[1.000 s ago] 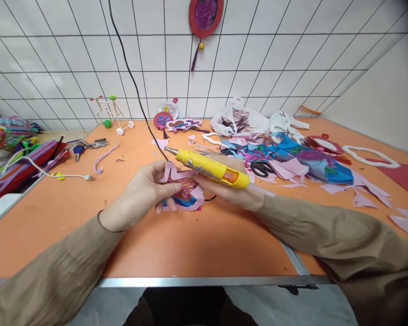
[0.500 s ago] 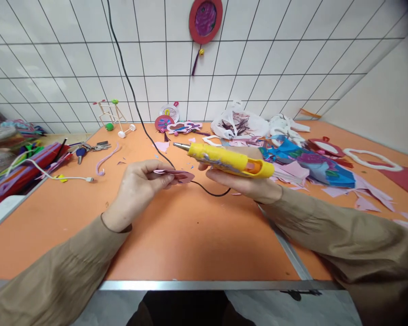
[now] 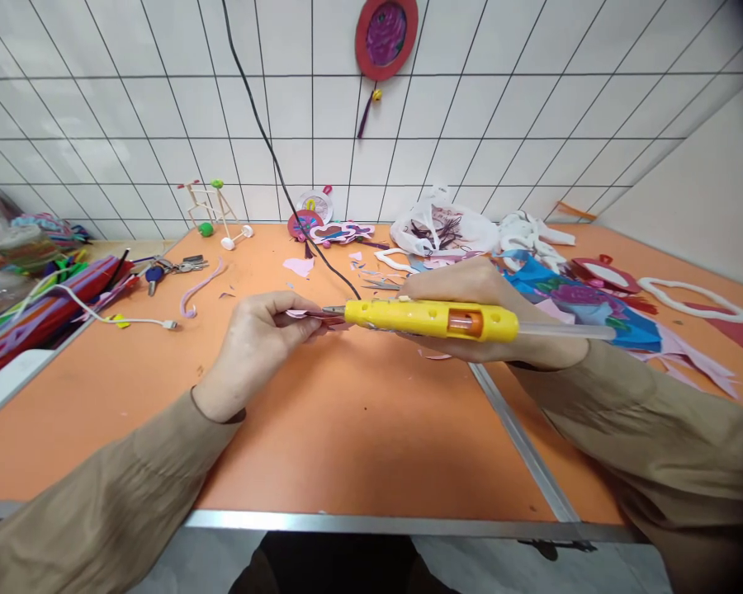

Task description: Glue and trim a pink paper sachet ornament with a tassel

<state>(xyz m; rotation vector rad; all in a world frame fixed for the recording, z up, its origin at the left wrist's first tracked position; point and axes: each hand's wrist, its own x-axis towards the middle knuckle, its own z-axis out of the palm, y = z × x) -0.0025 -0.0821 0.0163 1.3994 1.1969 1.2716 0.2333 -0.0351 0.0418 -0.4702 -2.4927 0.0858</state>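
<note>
Between its thumb and fingers, my left hand pinches a small pink paper piece, held above the orange table. My right hand is wrapped round a yellow glue gun, which lies nearly level and points left. The gun's metal tip is at the pink piece; whether they touch cannot be told. A clear glue stick sticks out of the gun's rear. Scissors lie just behind the gun, partly hidden.
Pink scraps, decorated paper shapes and a white plastic bag lie toward the wall. Blue painted paper is at right. Keys, a white cable and a stick model are at left. A black cord hangs centrally.
My right hand has turned the glue gun so its rear and glue stick show, and its tip has come down to the pink piece. The scissors have come into view.
</note>
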